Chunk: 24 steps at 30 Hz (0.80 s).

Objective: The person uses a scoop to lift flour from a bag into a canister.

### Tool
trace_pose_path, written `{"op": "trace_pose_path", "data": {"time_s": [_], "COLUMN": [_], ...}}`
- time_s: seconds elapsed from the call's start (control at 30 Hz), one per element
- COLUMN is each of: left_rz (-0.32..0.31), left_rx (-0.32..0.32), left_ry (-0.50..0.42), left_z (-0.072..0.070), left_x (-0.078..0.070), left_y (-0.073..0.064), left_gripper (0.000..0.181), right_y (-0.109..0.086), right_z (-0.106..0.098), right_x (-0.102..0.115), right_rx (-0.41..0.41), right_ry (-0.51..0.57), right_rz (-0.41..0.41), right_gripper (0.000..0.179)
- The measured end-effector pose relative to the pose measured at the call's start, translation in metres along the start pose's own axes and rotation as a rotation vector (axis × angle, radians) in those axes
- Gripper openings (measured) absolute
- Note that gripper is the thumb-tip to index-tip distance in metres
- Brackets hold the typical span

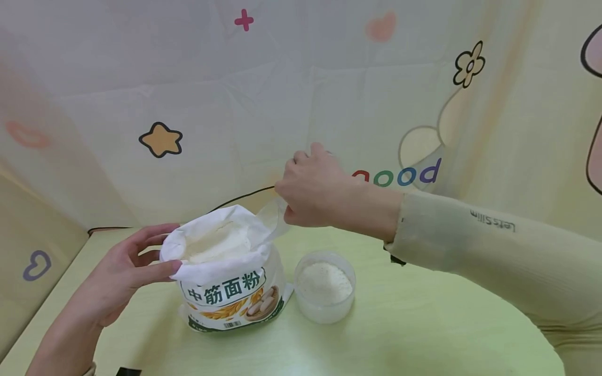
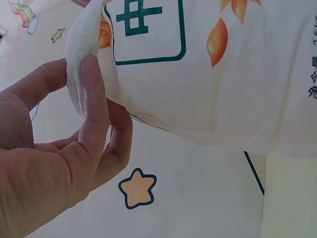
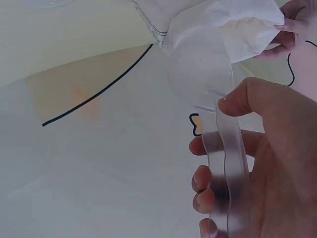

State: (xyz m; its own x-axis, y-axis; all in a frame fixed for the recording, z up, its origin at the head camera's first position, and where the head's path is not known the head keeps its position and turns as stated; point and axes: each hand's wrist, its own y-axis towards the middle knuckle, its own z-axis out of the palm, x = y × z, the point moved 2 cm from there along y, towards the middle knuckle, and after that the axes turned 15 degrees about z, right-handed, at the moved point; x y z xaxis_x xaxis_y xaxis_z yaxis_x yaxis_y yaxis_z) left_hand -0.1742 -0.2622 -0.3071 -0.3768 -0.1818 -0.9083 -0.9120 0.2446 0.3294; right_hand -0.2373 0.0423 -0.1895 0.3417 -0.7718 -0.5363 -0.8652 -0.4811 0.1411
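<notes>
A white flour bag [image 1: 226, 292] with green lettering stands on the table, its rolled-down mouth showing flour [image 1: 218, 243] inside. My left hand [image 1: 134, 263] grips the bag's rolled rim at the left, thumb in front and fingers behind; the left wrist view shows the thumb [image 2: 93, 84] pressed on the folded edge. At the bag's right side, my right hand [image 1: 315, 188] holds a clear plastic scoop [image 3: 223, 163] by its wavy handle. The scoop's bowl [image 1: 271, 216] is tilted at the rim of the bag. Right of the bag, a clear round tub [image 1: 324, 313] contains a mound of flour [image 1: 325, 282].
The pale yellow-green table [image 1: 414, 324] has a rounded edge at the right. Behind it hangs a printed curtain [image 1: 235, 115] with stars, hearts and letters. A small black piece [image 1: 128, 372] lies at the near left edge.
</notes>
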Motion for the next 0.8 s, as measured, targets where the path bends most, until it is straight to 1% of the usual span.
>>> {"op": "trace_pose_path", "data": {"time_s": [0.3,0.43,0.63,0.8], "left_rz": [0.008,0.007,0.004,-0.006], "left_rx": [0.006,0.003,0.003,0.006], "left_ry": [-0.002,-0.001,0.008,0.009], "left_z": [0.0,0.0,0.0,0.0], "left_x": [0.0,0.0,-0.001,-0.001], "left_y": [0.001,0.0,0.0,0.0], "left_gripper": [0.059,0.059,0.06,0.06], "right_y": [0.008,0.011,0.016,0.019], "right_z": [-0.001,-0.001,0.002,0.004], "right_x": [0.013,0.019,0.027,0.032], "right_rx": [0.006,-0.007,-0.046,-0.059], "right_ry": [-0.05,-0.064,-0.082,-0.088], "right_rz": [-0.02,-0.035,-0.081,-0.106], "right_gripper": [0.026,0.026,0.025,0.025]}}
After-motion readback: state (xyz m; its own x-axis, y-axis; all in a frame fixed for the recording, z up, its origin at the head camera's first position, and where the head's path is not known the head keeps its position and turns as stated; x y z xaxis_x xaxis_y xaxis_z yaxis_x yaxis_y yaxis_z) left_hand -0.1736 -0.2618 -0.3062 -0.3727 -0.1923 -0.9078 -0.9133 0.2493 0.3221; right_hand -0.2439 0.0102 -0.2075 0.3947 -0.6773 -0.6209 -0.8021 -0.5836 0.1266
